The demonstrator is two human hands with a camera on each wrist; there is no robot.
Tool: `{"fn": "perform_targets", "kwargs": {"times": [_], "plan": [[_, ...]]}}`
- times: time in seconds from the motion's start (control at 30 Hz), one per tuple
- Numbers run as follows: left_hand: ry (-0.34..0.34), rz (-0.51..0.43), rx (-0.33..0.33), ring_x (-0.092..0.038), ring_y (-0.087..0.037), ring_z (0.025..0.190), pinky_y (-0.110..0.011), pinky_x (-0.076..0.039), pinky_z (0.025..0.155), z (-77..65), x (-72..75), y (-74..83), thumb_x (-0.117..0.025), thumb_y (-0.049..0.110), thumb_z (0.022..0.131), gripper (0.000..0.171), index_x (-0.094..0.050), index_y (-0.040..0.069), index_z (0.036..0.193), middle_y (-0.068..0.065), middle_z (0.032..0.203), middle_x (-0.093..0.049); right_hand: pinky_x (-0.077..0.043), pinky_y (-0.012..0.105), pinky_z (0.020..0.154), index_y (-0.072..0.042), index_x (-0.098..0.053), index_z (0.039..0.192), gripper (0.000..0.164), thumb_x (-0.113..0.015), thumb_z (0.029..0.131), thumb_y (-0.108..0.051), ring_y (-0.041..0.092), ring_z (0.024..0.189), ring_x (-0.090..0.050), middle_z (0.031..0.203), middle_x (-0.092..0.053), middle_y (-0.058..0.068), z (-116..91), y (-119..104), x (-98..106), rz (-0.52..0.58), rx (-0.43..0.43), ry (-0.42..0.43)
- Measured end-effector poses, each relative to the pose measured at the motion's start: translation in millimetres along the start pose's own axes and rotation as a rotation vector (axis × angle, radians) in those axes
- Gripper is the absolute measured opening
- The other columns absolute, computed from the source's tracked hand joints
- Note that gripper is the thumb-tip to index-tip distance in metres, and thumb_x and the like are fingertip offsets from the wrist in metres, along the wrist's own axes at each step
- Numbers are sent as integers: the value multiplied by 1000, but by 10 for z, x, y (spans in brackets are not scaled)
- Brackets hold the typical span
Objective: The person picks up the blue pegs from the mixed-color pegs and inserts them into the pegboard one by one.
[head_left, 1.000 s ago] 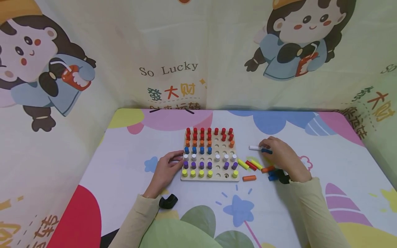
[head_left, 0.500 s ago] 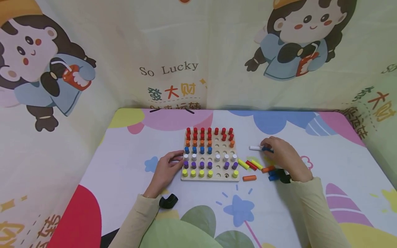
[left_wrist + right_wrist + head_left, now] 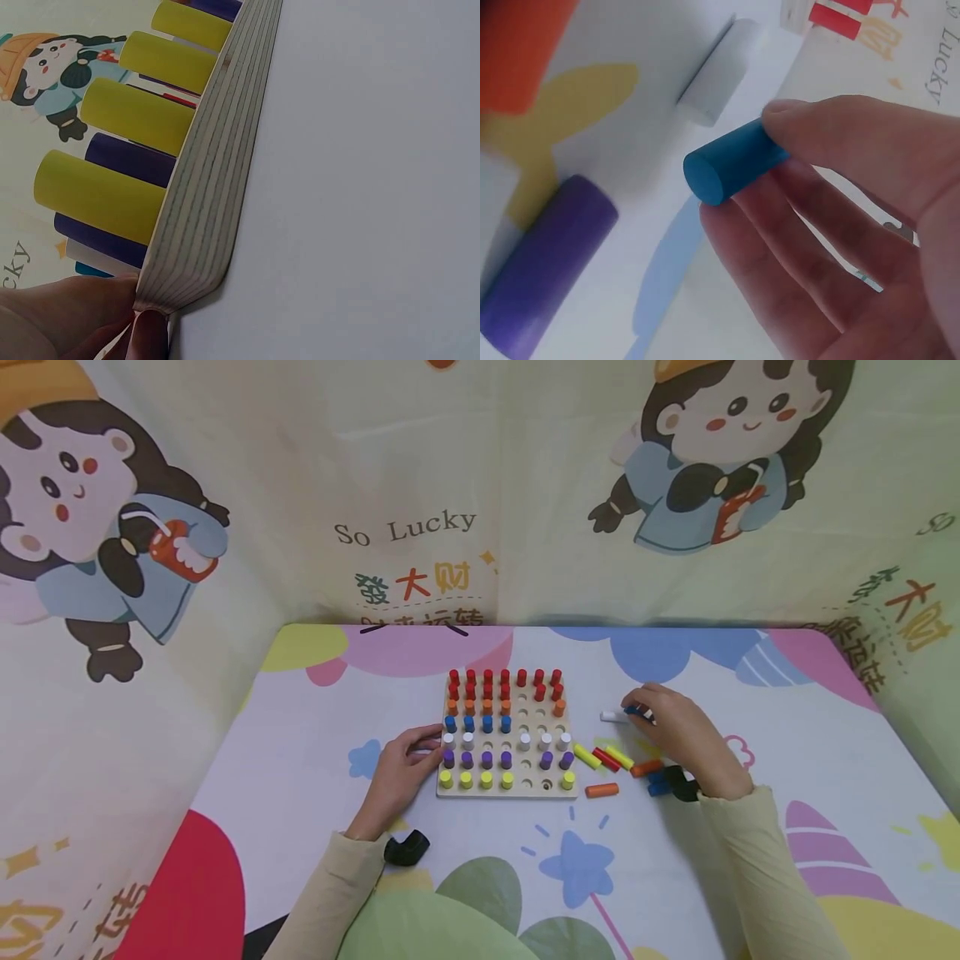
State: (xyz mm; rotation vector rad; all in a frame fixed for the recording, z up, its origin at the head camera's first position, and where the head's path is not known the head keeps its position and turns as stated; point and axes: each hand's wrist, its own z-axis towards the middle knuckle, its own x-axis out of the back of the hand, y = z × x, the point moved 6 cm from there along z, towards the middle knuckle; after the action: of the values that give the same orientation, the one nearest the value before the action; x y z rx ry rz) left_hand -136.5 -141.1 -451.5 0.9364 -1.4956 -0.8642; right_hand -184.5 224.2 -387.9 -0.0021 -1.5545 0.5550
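Wrist views: hands [image 3: 840, 217] [image 3: 71, 319] pinch blue peg [image 3: 731, 166] (right) and, seemingly, pegboard [image 3: 206, 191] holding pegs [image 3: 142, 116] (left).

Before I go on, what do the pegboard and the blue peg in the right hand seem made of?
Pegboard: likely plywood, pale and matt, judging by its striped, layered edge.
Blue peg: possibly painted wood, smooth and satin, from its even colour and soft sheen; plastic can't be ruled out.

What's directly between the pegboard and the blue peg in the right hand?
Head view: one loose white peg, nearer the blue peg than the pegboard.
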Motion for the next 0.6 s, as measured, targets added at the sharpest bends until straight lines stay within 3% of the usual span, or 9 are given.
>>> {"fn": "perform_targets", "kwargs": {"times": [0.6], "plan": [[0,11,3,-62,-19,112,-39,-54,98,-12,0,-5,-66,19,97,39,-60,14,135,-5,130,-62,-57,49,87,1,-69,111,25,-74,87,-2,31,95,-67,104,-66,15,35,-199,30,10,21,8]]}}
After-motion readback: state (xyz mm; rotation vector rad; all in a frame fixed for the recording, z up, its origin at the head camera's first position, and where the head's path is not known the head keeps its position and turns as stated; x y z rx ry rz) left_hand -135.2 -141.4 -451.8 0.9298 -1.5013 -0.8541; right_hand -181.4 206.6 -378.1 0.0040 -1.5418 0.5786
